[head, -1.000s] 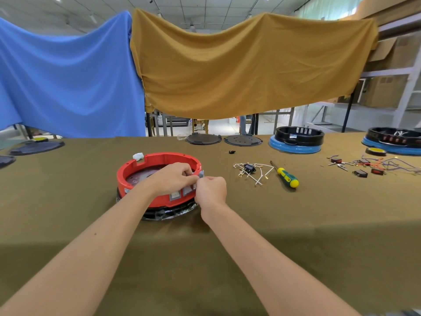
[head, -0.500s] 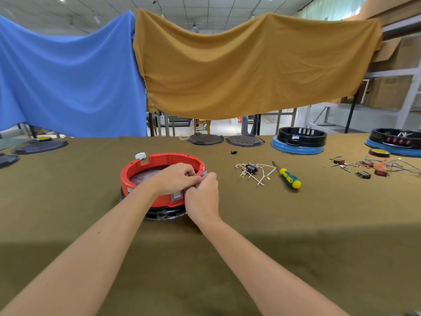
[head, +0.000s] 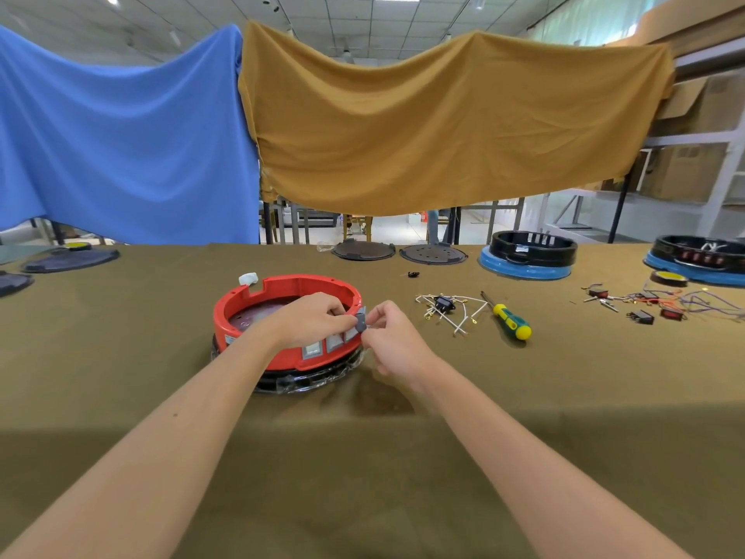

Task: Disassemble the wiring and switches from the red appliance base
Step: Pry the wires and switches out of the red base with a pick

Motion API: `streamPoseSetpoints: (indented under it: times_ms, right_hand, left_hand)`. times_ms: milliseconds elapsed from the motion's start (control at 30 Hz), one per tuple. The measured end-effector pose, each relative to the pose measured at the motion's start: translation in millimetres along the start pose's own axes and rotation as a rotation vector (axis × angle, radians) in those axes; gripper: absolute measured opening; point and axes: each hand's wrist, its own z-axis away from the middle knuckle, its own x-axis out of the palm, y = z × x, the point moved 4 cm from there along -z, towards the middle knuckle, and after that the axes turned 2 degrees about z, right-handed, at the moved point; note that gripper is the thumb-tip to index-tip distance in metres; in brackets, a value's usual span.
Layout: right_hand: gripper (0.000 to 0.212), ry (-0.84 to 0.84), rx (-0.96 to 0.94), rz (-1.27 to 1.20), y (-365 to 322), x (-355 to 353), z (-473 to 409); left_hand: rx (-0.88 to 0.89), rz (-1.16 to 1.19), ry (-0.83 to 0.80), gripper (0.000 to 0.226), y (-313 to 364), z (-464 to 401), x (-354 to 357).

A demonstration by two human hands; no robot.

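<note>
Both hands are working at the near right side of the red appliance base, which is sitting on the tabletop a little left of its middle. Left hand is reaching over the rim with fingers curled, pressing at the grey switch from inside; whether it is actually gripping it I cannot tell for sure. Right hand is pinching that same switch from outside.

A second ago the right hand was bunched low against the wall of the base and hiding the switch. Now it is sitting further right and the switch is showing above the rim, tilted and partly out of its slot. I judge this one is coming free. Three more grey switches are still sitting in the near wall, so most of the job is remaining.

Out to the right, near the middle of the tabletop, white wires with a black switch are lying loose, with a yellow-and-green screwdriver just beside them. Further toward the right edge, a scatter of coloured wires and small switches is lying. Along the far edge, two dark plates and two black-and-blue bases are standing. None of it is crowding the hands; any wiring behind the switch is hidden.
</note>
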Motion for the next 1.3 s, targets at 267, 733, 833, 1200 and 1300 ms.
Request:
streamPoseSetpoints:
  times_ms: [267,733,833,1200,1300]
  right_hand:
    - [0.024,0.296,-0.193,0.155,10,-24,3]
    - [0.025,0.312,-0.306,0.355,21,-39,-22]
    - [0.029,0.357,-0.246,0.411,24,-70,-28]
    - [0.025,0.709,-0.212,0.048,50,-111,-23]
    - [0.027,0.678,-0.175,0.005,52,-111,-24]
  left_hand:
    - [0.004,0.057,0.004,0.034,-6,-4,0]
    - [0.017,0.065,-0.037,0.033,-2,-3,3]
    - [0.028,0.044,-0.052,0.021,0,-2,3]
    - [0.116,0.075,-0.157,0.033,2,-7,0]
    - [0.099,-0.063,-0.209,0.039,7,-12,-3]
